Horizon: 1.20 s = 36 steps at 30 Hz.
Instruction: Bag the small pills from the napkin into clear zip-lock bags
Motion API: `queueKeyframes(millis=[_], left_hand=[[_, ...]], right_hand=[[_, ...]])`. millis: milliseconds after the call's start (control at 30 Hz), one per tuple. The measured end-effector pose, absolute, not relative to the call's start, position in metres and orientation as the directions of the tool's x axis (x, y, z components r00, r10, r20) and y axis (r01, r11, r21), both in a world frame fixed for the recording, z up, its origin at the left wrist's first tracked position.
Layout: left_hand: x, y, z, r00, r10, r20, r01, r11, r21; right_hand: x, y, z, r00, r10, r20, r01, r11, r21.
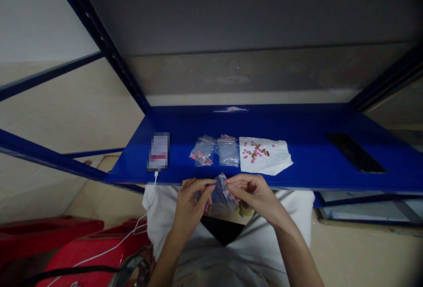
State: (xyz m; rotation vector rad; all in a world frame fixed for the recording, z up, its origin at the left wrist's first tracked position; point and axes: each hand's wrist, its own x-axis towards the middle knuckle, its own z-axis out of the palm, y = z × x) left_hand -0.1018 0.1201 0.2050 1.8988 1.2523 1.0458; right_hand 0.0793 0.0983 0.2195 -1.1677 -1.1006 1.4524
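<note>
Just in front of the blue shelf's edge, my left hand [194, 196] and my right hand [249, 192] hold a small clear zip bag [220, 199] between them. Each hand pinches the bag near its top with thumb and finger. Something pink shows beside my left fingers; whether it lies inside the bag I cannot tell. On the shelf beyond, a zip bag with pink and brown pills [202, 152] lies left of a stack of clear zip bags [228, 152]. To their right, a white paper sheet [274, 163] carries several loose pink and brown pills [255, 151].
The blue shelf [297, 121] has metal uprights at both sides and an upper board overhead. A lit phone [159, 152] on a white cable [145, 214] lies at the left. A dark phone [357, 152] lies at the right. Red plastic stools [89, 251] stand lower left.
</note>
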Motion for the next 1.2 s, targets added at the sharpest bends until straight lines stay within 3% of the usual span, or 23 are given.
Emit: queueKeyframes(millis=[200, 300, 400, 533, 767, 1033, 1200], left_hand=[[-0.099, 0.126, 0.184, 0.204, 0.971, 0.127, 0.295, -0.185, 0.938], [-0.098, 0.126, 0.181, 0.121, 0.961, 0.249, 0.293, -0.274, 0.916], [-0.096, 0.122, 0.189, 0.12, 0.926, 0.357, 0.438, -0.372, 0.819], [-0.088, 0.116, 0.198, 0.274, 0.91, 0.312, 0.512, -0.413, 0.753], [-0.075, 0.112, 0.199, 0.226, 0.927, 0.298, 0.468, -0.372, 0.802], [-0.073, 0.108, 0.201, 0.275, 0.903, 0.329, 0.523, -0.428, 0.738], [-0.072, 0.106, 0.199, 0.295, 0.908, 0.298, 0.425, -0.404, 0.81]], right_hand=[[0.074, 0.099, 0.22, -0.167, 0.957, -0.235, -0.173, -0.263, -0.949], [0.076, 0.099, 0.215, -0.119, 0.957, -0.265, -0.195, -0.284, -0.939], [0.077, 0.099, 0.212, -0.064, 0.957, -0.284, -0.216, -0.291, -0.932], [0.073, 0.099, 0.214, -0.021, 0.954, -0.3, -0.246, -0.296, -0.923], [0.07, 0.099, 0.218, -0.004, 0.957, -0.291, -0.272, -0.281, -0.92], [0.074, 0.097, 0.211, 0.086, 0.967, -0.239, -0.243, -0.212, -0.946], [0.073, 0.095, 0.206, 0.148, 0.966, -0.21, -0.18, -0.183, -0.967]])
